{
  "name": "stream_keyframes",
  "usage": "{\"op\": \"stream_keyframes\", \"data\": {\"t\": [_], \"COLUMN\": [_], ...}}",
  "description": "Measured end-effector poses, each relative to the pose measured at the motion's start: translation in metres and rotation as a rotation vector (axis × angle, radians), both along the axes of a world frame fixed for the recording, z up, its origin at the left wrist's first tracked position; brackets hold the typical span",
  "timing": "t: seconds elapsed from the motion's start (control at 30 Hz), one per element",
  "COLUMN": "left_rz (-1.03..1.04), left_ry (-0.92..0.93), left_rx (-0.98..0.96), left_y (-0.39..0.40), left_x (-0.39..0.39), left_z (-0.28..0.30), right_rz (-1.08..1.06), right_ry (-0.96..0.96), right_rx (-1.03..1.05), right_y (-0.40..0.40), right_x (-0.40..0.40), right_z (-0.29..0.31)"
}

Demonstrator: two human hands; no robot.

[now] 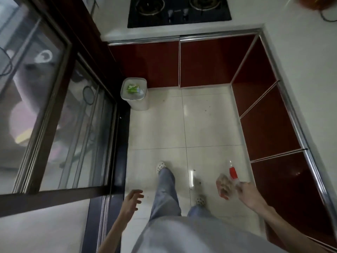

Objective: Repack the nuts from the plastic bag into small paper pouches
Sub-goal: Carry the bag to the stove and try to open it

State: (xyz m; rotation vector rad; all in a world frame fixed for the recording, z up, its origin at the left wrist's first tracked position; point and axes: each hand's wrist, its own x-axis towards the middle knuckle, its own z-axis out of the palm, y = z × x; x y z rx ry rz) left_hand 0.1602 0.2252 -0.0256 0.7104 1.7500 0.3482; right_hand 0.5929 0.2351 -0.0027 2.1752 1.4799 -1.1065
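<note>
Kitchen floor (pixel 209 125) lies underfoot as the right hand (pixel 250 195) pinches a bag (pixel 227 185) at 5 o'clock, left hand (pixel 132 200) wide and empty; that loose, swinging grip could spill nuts.

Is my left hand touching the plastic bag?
Apart. The head view shows the left hand open and empty, with leg and floor between it and the plastic bag.

Two hands in view: left hand (pixel 131 199) at 7 o'clock, right hand (pixel 249 195) at 5 o'clock. One plastic bag (pixel 227 183) with red strip, at 5 o'clock. One waste bin (pixel 135 94) at 11 o'clock. One gas hob (pixel 178 10) at 12 o'clock, two burners, two knobs. Two shoes, white with holes, near 6 o'clock. Five red cabinet doors visible.
</note>
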Motion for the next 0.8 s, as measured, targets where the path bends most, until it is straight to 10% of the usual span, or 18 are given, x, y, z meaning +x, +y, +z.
{"op": "stream_keyframes", "data": {"t": [0.8], "left_rz": [-0.104], "left_ry": [0.014], "left_rx": [-0.005], "left_y": [0.415], "left_x": [-0.048], "left_z": [-0.005], "right_rz": [-0.191], "right_ry": [-0.074], "right_rx": [-0.167], "right_y": [0.275], "right_x": [-0.055], "right_z": [-0.040]}}
